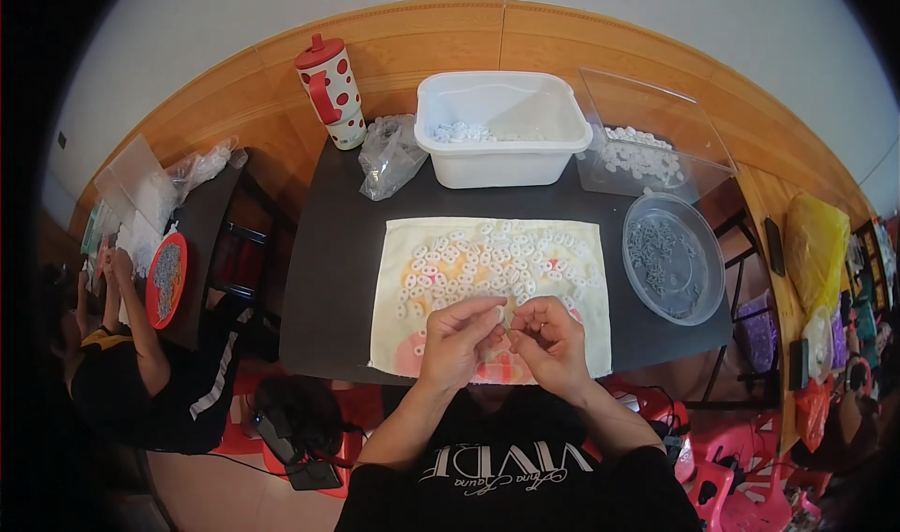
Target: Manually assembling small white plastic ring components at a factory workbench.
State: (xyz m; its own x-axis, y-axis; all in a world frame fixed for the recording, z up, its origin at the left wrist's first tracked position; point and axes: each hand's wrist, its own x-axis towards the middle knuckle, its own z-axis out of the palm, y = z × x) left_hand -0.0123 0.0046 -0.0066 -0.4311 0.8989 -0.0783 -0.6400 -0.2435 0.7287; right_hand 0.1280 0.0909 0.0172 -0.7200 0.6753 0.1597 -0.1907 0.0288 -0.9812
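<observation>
1. Black shirt bears white lettering.
2. Left hand pinches a white piece above the towel's near half.
3. Whether right hand's fingers grip, I cannot tell.
4. Tub stands near table's far edge.

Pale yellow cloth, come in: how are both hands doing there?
Left hand pinching a small pale piece. Right hand close beside it, grip unclear. Loose white pieces on the cloth just beyond; no obstruction visible.
</observation>
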